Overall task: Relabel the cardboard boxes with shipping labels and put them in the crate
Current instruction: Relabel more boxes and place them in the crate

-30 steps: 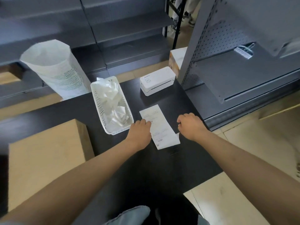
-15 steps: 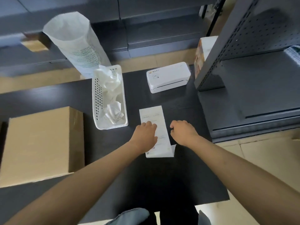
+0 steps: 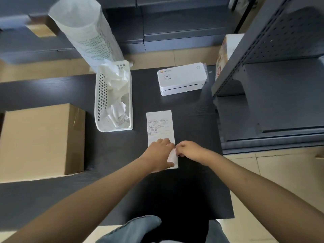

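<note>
A black wood-grain table (image 3: 184, 190) fills the frame's centre. Directly on it: a brown cardboard box (image 3: 40, 141) at left, a white perforated plastic basket (image 3: 100, 102) upper centre, a white label printer (image 3: 182, 78) upper right, and a white printed shipping label (image 3: 160, 127) at centre.

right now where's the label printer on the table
In the head view the white label printer sits at the far right of the black table, beside the grey shelving, right of the white basket and beyond the shipping label.

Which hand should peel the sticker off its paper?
Probably the right hand: its fingers already pinch the lifted corner of the label. The left hand rests on the label, holding it down.
</note>
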`<state>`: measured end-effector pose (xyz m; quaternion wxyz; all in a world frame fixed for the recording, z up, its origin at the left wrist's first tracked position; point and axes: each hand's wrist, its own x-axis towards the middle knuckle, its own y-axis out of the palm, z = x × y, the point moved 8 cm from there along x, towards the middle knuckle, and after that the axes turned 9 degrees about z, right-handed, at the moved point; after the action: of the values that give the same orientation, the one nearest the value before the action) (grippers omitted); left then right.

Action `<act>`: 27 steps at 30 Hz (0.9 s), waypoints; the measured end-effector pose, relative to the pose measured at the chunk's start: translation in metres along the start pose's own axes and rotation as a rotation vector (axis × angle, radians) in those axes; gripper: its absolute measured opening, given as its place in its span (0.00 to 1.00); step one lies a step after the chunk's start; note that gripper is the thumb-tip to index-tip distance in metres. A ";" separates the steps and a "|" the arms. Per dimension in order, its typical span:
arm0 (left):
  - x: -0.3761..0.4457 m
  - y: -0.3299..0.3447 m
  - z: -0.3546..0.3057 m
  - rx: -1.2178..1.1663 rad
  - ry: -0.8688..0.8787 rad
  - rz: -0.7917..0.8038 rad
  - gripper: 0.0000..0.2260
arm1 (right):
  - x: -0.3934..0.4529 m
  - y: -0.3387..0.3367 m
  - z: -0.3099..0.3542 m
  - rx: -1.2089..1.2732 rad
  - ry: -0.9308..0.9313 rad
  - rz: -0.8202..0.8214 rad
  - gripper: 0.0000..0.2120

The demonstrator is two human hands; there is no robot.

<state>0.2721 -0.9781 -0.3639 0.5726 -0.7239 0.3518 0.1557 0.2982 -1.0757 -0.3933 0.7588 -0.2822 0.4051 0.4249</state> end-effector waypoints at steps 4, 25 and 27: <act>-0.001 -0.004 0.002 -0.041 -0.003 -0.016 0.24 | -0.006 0.013 -0.003 0.100 -0.029 0.182 0.27; -0.015 -0.025 0.023 -0.331 -0.026 -0.005 0.11 | -0.017 0.016 0.011 0.048 -0.161 0.091 0.36; -0.016 -0.029 0.023 -0.349 -0.016 -0.030 0.11 | -0.018 0.015 0.009 0.104 -0.164 0.081 0.35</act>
<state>0.2848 -0.9480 -0.3397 0.4433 -0.8162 0.3042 0.2116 0.2830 -1.0691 -0.3747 0.7852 -0.1902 0.3743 0.4551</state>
